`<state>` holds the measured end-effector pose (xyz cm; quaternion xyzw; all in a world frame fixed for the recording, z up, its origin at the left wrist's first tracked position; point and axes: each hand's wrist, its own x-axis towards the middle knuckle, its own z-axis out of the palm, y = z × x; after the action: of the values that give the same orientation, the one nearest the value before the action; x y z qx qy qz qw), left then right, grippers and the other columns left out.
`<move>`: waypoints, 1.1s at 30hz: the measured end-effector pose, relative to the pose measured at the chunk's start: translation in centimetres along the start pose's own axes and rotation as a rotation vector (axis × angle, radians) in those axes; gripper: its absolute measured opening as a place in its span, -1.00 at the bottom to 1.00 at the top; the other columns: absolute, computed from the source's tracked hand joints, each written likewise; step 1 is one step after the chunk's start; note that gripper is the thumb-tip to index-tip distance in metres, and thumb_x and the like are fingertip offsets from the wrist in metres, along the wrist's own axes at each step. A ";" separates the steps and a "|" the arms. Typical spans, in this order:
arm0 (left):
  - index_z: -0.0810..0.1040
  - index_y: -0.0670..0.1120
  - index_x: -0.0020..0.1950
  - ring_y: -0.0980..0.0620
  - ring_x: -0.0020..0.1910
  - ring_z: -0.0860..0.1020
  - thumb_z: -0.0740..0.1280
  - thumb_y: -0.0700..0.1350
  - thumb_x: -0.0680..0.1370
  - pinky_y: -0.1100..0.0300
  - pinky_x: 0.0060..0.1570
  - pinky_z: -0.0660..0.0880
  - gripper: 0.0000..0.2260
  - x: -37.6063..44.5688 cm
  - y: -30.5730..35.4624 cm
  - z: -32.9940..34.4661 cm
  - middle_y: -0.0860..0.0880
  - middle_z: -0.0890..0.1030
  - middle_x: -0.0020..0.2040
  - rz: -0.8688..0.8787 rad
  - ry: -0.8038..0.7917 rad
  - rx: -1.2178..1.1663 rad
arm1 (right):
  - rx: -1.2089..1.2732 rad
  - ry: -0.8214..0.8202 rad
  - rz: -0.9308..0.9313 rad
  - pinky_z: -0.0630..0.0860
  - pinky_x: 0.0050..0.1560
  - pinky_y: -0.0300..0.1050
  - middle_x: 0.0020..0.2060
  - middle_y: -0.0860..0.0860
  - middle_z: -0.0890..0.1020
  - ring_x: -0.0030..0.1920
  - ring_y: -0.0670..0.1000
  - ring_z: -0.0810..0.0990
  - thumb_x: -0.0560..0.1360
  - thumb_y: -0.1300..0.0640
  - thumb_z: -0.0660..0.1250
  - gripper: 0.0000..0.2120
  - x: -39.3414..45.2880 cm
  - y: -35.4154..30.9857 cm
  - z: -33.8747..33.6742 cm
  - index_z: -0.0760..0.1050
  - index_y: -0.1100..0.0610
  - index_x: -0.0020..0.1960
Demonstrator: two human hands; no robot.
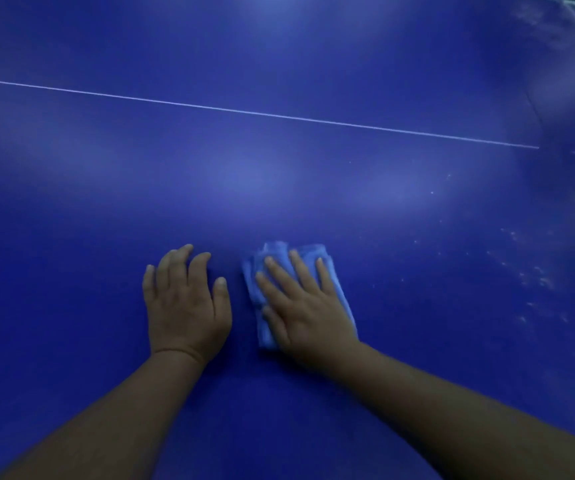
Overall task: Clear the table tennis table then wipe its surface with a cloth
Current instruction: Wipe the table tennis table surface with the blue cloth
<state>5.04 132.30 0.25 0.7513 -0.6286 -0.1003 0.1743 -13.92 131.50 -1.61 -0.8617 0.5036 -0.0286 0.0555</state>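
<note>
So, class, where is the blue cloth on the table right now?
In the head view, the blue cloth lies flat on the blue table, low and right of centre, pressed under the right hand, beside the empty left hand.

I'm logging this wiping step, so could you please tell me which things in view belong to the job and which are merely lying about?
Part of the job:
blue cloth under the right hand
table tennis table
left hand, flat on the table
whitish specks

Lying about:
nothing visible

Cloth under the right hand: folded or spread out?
Folded. The light blue cloth is a compact pad with stacked layer edges showing, barely wider than the right hand pressed flat on it against the table.
</note>
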 end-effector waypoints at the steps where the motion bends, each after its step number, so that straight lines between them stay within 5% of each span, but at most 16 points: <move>1: 0.50 -0.24 0.30 -0.26 0.43 0.33 0.05 0.09 0.53 -0.24 0.49 0.05 -0.46 0.6 0.3 0.2 -0.24 0.43 0.39 0.008 -0.008 0.012 | -0.002 -0.030 -0.078 0.06 0.50 0.35 0.54 -0.02 0.30 0.55 0.17 0.19 0.66 -0.12 0.00 -0.52 -0.1 0.8 -0.1 0.33 -0.01 0.51; 3: 0.48 -0.24 0.35 -0.23 0.47 0.29 0.02 0.10 0.53 -0.22 0.52 0.00 -0.43 1.5 0.9 0.8 -0.23 0.40 0.43 0.033 -0.048 0.037 | -0.074 -0.055 -0.122 0.06 0.49 0.33 0.54 -0.02 0.29 0.54 0.18 0.22 0.64 -0.11 0.01 -0.51 3.0 4.2 -0.9 0.33 -0.02 0.52; 8: 0.32 -0.22 0.51 -0.12 0.59 0.07 -0.03 0.12 0.58 -0.11 0.56 -0.13 -0.38 2.3 1.0 2.0 -0.19 0.22 0.57 0.064 -0.079 0.060 | -0.121 -0.039 0.190 -0.08 0.51 0.30 0.60 -0.05 0.10 0.60 0.16 -0.02 0.67 -0.11 -0.08 -0.48 10.5 8.9 -2.4 0.12 -0.03 0.60; 14: 0.38 -0.27 0.47 -0.23 0.54 0.20 0.02 0.07 0.56 -0.18 0.52 -0.01 -0.40 2.7 0.9 2.4 -0.28 0.30 0.52 0.043 -0.080 0.094 | -0.110 -0.077 -0.286 0.04 0.50 0.32 0.55 -0.01 0.28 0.56 0.18 0.18 0.64 -0.13 0.00 -0.50 9.5 7.6 -1.0 0.30 -0.03 0.53; 18: 0.41 -0.25 0.45 -0.20 0.54 0.19 0.04 0.08 0.56 -0.20 0.51 -0.01 -0.41 2.7 0.8 2.6 -0.25 0.30 0.52 0.041 -0.094 0.130 | -0.157 -0.084 0.081 -0.08 0.51 0.28 0.60 -0.05 0.10 0.60 0.17 -0.03 0.67 -0.11 -0.05 -0.49 17.0 12.7 -2.8 0.12 -0.04 0.60; 20: 0.42 -0.26 0.44 -0.21 0.54 0.18 0.06 0.07 0.55 -0.20 0.50 -0.01 -0.41 2.8 0.7 2.8 -0.25 0.30 0.52 0.048 -0.094 0.115 | -0.136 -0.029 0.137 -0.09 0.50 0.33 0.60 -0.03 0.11 0.60 0.19 -0.04 0.67 -0.11 -0.05 -0.48 17.2 11.3 -2.1 0.13 -0.01 0.60; 26: 0.44 -0.30 0.41 -0.25 0.51 0.24 0.10 0.05 0.52 -0.27 0.48 0.05 -0.41 2.9 0.6 2.8 -0.30 0.33 0.49 0.071 -0.057 0.097 | -0.028 -0.009 -0.120 -0.04 0.48 0.38 0.57 -0.03 0.23 0.58 0.16 0.09 0.64 -0.12 -0.06 -0.47 19.7 3.1 -0.4 0.26 0.00 0.55; 30: 0.41 -0.27 0.45 -0.19 0.55 0.16 0.07 0.08 0.54 -0.21 0.52 -0.03 -0.40 3.0 0.8 2.7 -0.25 0.27 0.53 0.039 -0.131 0.090 | -0.211 -0.100 -0.047 0.04 0.41 0.47 0.59 0.02 0.14 0.57 0.28 0.05 0.60 -0.17 -0.11 -0.42 23.6 11.2 -1.4 0.24 0.00 0.55; 33: 0.36 -0.24 0.49 -0.15 0.58 0.08 0.04 0.09 0.55 -0.20 0.53 -0.06 -0.39 3.0 0.8 2.5 -0.22 0.22 0.56 0.027 -0.181 0.099 | -0.278 -0.094 0.317 0.04 0.39 0.52 0.60 0.04 0.09 0.57 0.30 -0.01 0.67 -0.07 -0.03 -0.52 21.8 22.3 -2.8 0.23 0.04 0.54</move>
<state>3.99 128.93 -1.52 0.7382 -0.6561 -0.1341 0.0809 -22.79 101.45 -1.79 -0.7716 0.6286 0.0905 -0.0368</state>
